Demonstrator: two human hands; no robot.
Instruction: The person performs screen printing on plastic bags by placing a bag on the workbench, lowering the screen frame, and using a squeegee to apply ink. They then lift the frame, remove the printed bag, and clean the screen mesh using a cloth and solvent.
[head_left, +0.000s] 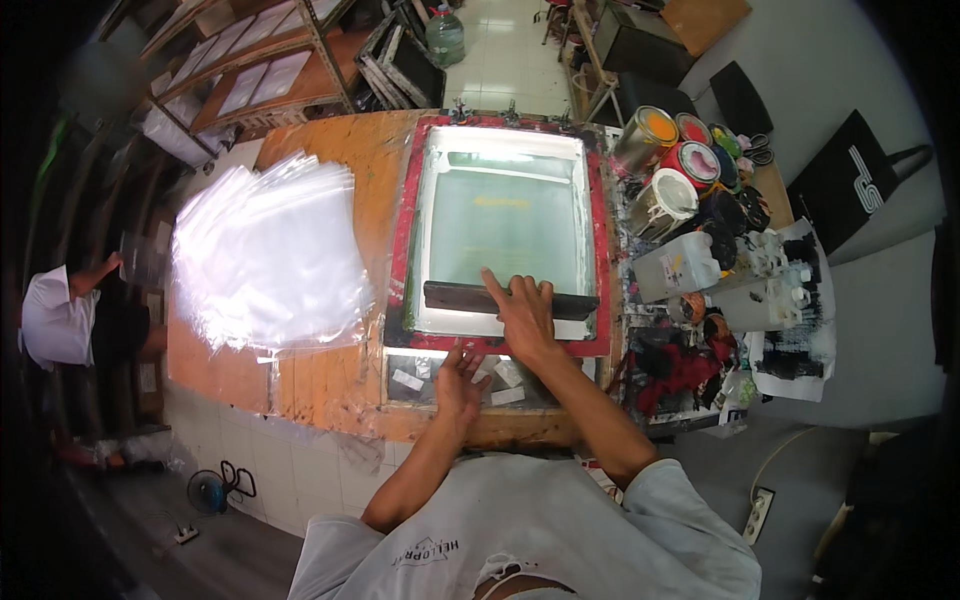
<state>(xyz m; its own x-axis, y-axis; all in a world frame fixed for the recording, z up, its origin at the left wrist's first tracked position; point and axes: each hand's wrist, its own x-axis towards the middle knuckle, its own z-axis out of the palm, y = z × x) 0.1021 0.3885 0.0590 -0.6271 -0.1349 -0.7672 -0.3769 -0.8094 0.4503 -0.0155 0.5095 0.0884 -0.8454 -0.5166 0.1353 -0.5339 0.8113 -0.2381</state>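
Note:
A screen printing frame [402,240] with red, paint-marked edges lies on the table in front of me, its pale green mesh rimmed in white. My right hand [527,318] grips a long dark squeegee [455,297] that lies across the near part of the mesh, index finger stretched forward over it. At the frame's near edge is my left hand [460,388], its fingers extended against the red border and its thumb apart. It holds nothing that I can see. Faint yellow marks [502,202] show on the mesh.
Left on the wooden table [385,150] lies a fanned pile of clear plastic sheets [270,260]. Ink cans [645,140], plastic jugs [677,267] and stained rags [680,375] crowd the right side. Metal clamps [512,110] sit behind the frame. Another person [60,320] stands far left.

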